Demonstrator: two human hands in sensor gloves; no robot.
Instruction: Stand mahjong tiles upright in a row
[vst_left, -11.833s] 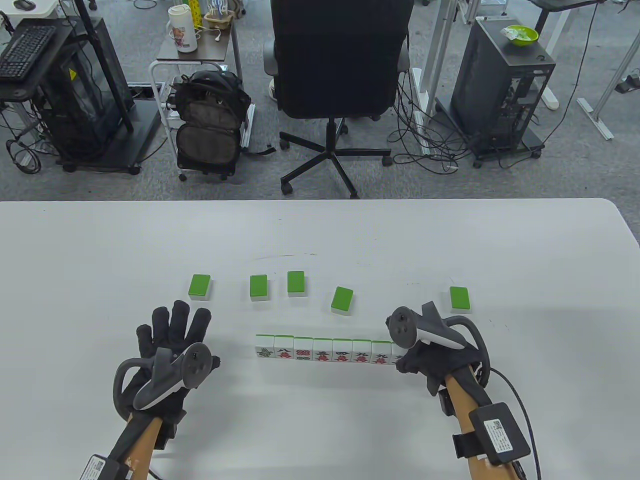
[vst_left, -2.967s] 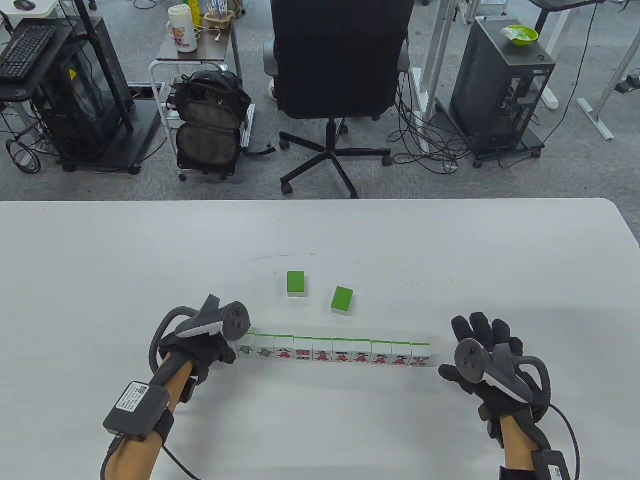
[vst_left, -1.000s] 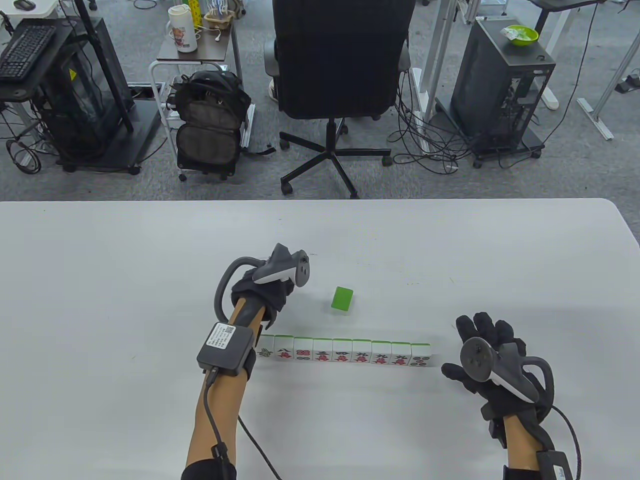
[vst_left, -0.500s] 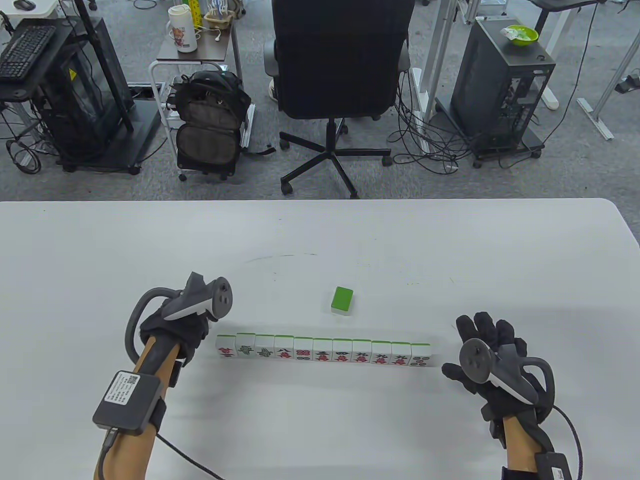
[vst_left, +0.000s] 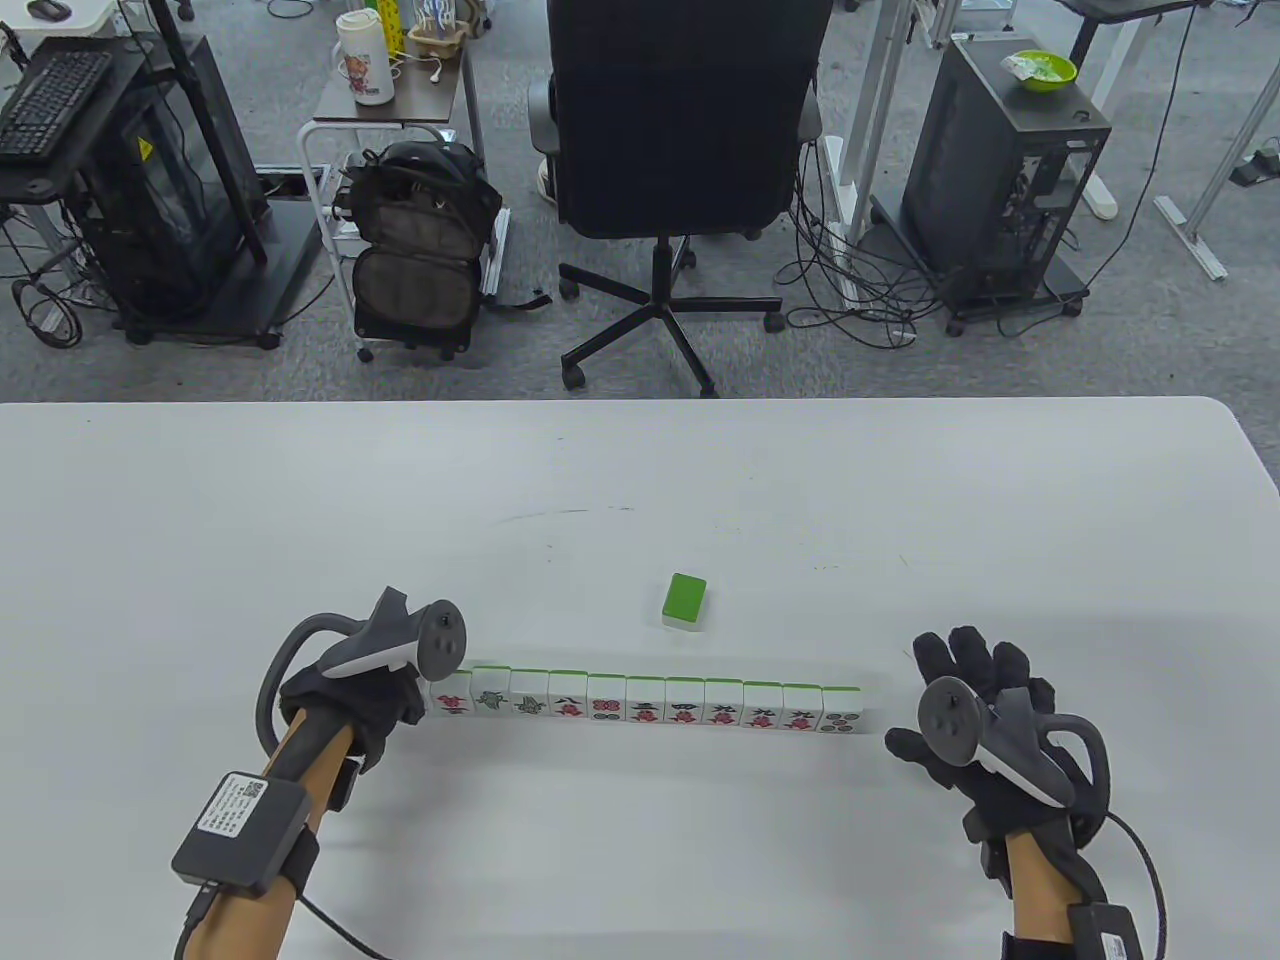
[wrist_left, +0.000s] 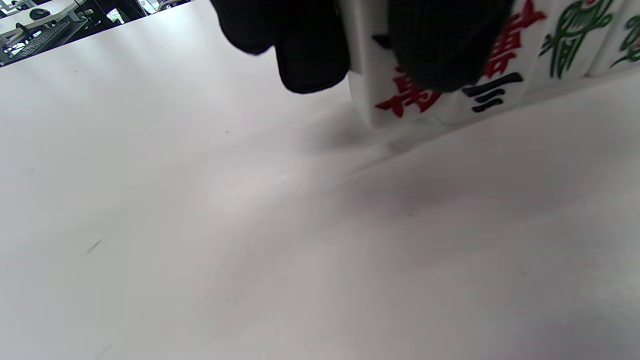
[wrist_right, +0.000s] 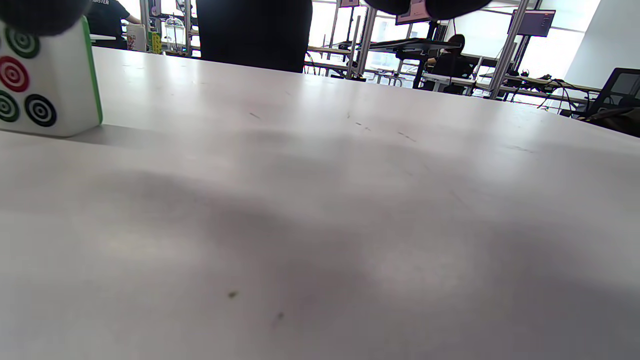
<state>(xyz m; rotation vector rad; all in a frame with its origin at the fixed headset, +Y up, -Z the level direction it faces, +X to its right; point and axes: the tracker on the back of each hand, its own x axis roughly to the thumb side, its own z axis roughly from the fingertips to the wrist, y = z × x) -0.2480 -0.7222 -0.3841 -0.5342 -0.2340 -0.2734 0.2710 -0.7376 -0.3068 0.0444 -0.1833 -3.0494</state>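
Observation:
A row of upright mahjong tiles (vst_left: 645, 705) stands across the near middle of the white table (vst_left: 640, 470), faces toward me. My left hand (vst_left: 415, 700) is at the row's left end. In the left wrist view its fingers (wrist_left: 445, 45) pinch the end tile (wrist_left: 400, 97), which has a red character and stands on the table against the row. One green-backed tile (vst_left: 685, 601) lies face down behind the row. My right hand (vst_left: 930, 690) rests open on the table just right of the row's last tile (vst_left: 842, 710), which shows circles in the right wrist view (wrist_right: 45, 85).
The table's far edge (vst_left: 640, 402) runs across the middle of the table view. Beyond it are a black office chair (vst_left: 685, 120), a backpack and computer racks on the floor.
The left hand reached back, took a face-down tile from behind the row and stood it at the row's left end. It has since closed in on that tile. The right hand has not moved.

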